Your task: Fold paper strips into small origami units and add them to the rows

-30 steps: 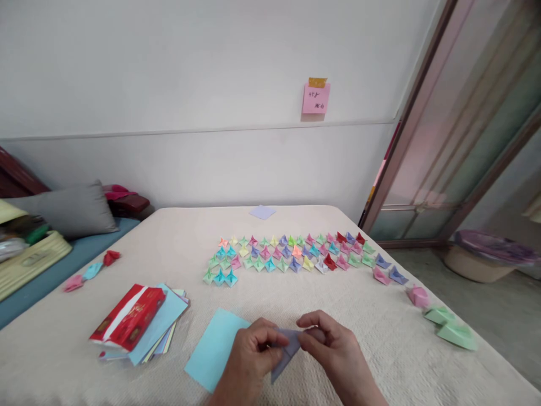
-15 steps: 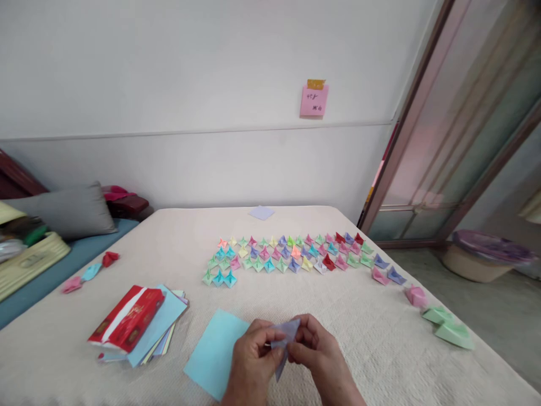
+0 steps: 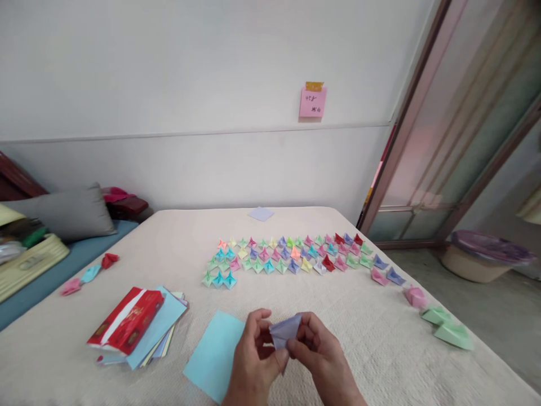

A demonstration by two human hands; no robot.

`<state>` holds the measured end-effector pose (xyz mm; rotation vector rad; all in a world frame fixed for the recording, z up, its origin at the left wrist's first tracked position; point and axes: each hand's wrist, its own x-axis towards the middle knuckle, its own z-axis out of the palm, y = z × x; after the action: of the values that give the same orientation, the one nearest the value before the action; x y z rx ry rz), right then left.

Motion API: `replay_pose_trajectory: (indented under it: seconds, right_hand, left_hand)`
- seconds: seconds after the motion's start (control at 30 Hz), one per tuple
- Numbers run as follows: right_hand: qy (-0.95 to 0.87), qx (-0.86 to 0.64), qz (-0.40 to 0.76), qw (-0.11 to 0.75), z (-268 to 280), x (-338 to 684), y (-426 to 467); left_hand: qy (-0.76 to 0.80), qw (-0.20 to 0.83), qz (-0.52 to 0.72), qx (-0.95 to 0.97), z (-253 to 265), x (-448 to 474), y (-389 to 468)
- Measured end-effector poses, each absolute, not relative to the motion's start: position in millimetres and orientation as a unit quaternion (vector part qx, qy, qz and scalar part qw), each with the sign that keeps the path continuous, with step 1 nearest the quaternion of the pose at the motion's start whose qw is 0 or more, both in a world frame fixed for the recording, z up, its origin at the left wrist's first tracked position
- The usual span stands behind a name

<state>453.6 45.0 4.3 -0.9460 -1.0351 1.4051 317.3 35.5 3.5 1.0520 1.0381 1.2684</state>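
Observation:
A small piece of folded purple paper is held up between my two hands, low in the middle of the view. My right hand pinches its right side between thumb and fingers. The thumb of my left hand presses its lower edge, while the left forefinger is lifted off the paper. Partly beneath my left hand lies a sheet of light blue paper. Farther back, several rows of small folded paper boats in many colours stand on the bed-like surface.
At left, a red tissue pack lies on a stack of coloured paper. Folded pieces sit near the left edge, larger green ones along the right edge. A purple sheet lies at the back. A lidded bucket stands on the floor.
My left forefinger has lifted away from the purple paper. The paper has turned so that a broader folded face shows. Everything else stays in place.

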Motion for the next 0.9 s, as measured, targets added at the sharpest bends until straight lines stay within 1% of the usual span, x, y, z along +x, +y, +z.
replay_pose_trajectory:
  seconds: [0.1,0.17,0.37,0.63,0.8,0.9]
  right_hand:
    - [-0.442,-0.364,0.613,0.545,8,453,44]
    - [-0.439,-0.342,0.628,0.543,7,453,43]
    - [-0.422,-0.355,0.633,0.544,3,455,43]
    - [-0.421,-0.396,0.616,0.536,17,459,43]
    - [-0.427,-0.409,0.61,0.528,26,464,44]
    - [-0.448,-0.403,0.628,0.494,28,467,47]
  left_hand:
    - [0.4,0.642,0.459,0.465,13,314,37]
    - [0.383,0.674,0.421,0.47,17,313,37]
    - [0.406,0.661,0.418,0.473,17,319,36]
    - [0.409,0.672,0.42,0.452,5,321,38]
    - [0.373,0.717,0.409,0.424,24,312,36]
    - [0.379,0.697,0.428,0.433,36,304,36]
